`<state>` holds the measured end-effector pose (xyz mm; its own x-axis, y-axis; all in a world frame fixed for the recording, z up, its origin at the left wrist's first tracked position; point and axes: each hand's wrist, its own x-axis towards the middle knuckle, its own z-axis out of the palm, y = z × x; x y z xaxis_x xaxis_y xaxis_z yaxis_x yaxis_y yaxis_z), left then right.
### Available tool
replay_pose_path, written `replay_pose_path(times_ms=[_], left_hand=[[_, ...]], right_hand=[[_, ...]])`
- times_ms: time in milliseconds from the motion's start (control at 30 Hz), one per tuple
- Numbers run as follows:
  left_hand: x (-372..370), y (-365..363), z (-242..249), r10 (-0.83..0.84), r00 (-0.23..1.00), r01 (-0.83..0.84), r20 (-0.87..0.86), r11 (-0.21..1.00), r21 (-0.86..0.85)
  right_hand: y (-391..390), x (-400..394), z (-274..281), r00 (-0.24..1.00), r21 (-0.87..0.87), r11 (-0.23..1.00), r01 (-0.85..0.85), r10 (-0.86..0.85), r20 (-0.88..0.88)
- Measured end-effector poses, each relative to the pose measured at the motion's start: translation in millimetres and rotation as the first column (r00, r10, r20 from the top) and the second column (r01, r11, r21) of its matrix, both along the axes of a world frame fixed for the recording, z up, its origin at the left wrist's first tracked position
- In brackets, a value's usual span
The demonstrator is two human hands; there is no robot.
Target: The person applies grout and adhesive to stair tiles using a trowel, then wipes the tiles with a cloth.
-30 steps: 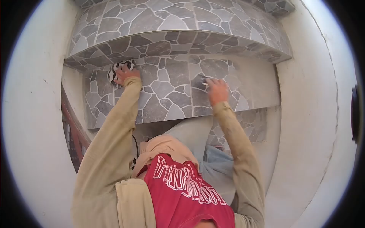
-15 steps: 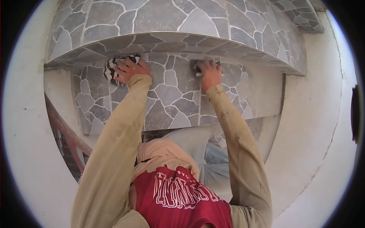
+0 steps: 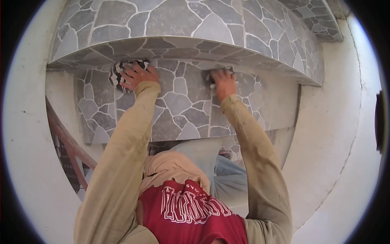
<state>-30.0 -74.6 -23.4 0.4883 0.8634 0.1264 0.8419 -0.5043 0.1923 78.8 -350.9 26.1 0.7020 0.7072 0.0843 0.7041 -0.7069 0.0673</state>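
Observation:
My left hand (image 3: 139, 76) rests with its fingers spread on a bundled black-and-white cloth (image 3: 118, 76), which lies on the grey stone-patterned tiled step (image 3: 175, 103). Farther right, my right hand (image 3: 224, 82) is closed on a dark cloth or pad (image 3: 211, 76) pressed against the same tiles; the fingers are somewhat blurred. Both hands are just below the overhanging edge of the step above.
The upper tiled step (image 3: 174, 20) curves across the top. Pale walls (image 3: 325, 134) stand on both sides, the right one cracked. At the left is a reddish-brown metal rail (image 3: 67, 140). Bare plaster (image 3: 280, 99) borders the tiles on the right.
The view has shifted slightly. My right hand and the dark cloth have moved a little down and to the left; my left hand stays on its cloth.

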Motion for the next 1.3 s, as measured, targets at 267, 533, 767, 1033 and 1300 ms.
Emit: replay_pose_path(times_ms=[267, 533, 767, 1033, 1300], left_hand=[[-6.0, -4.9, -2.3, -0.017, 1.000, 0.017, -0.001, 1.000, -0.003], [-3.9, -2.9, 2.1, -0.007, 1.000, 0.007, -0.008, 1.000, 0.008], [0.2, -0.8, -0.3, 0.018, 0.999, -0.019, -0.028, 0.999, -0.034], [-2.8, -1.3, -6.9, -0.002, 1.000, 0.000, 0.019, 0.997, 0.080], [-0.7, 0.4, 0.6, 0.010, 0.999, -0.010, -0.032, 1.000, -0.003]], right_hand=[[0.8, 3.9, 4.1, 0.991, -0.039, 0.991, 0.132, -0.132, -0.001], [-8.4, 6.9, -5.8, 0.995, -0.096, 0.991, 0.095, -0.090, 0.049], [1.7, -25.7, -9.3, 0.997, 0.020, 0.997, -0.079, 0.079, -0.021], [11.8, -11.4, -0.8, 0.999, -0.058, 0.998, -0.030, 0.029, -0.027], [7.4, -5.7, 6.2, 0.998, -0.107, 0.994, 0.015, -0.022, -0.065]])
